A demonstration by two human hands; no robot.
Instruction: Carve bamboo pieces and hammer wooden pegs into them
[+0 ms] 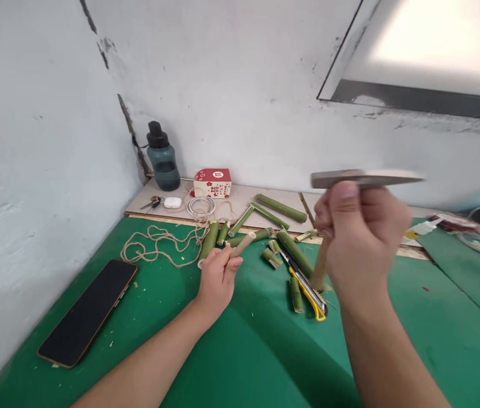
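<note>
My left hand (216,283) is closed around a short pale wooden stick (245,243), whose light end points up and to the right. Just behind that hand lies a green bamboo tube (209,241); I cannot tell whether they touch. Raised at the right, my right hand (359,238) grips a hammer close under its metal head (362,179). The wooden handle hangs down below the fist. Under and left of it lie a yellow utility knife (310,294), a long bamboo piece (294,252) and short cut bamboo pieces (296,294).
Loose twine (167,243) spreads over the green table (231,368) by a phone (89,314). Along the wall stand a water bottle (163,161) and a red-white box (213,184), with keys (153,202), a white case (172,202) and a coiled cable (200,207) nearby.
</note>
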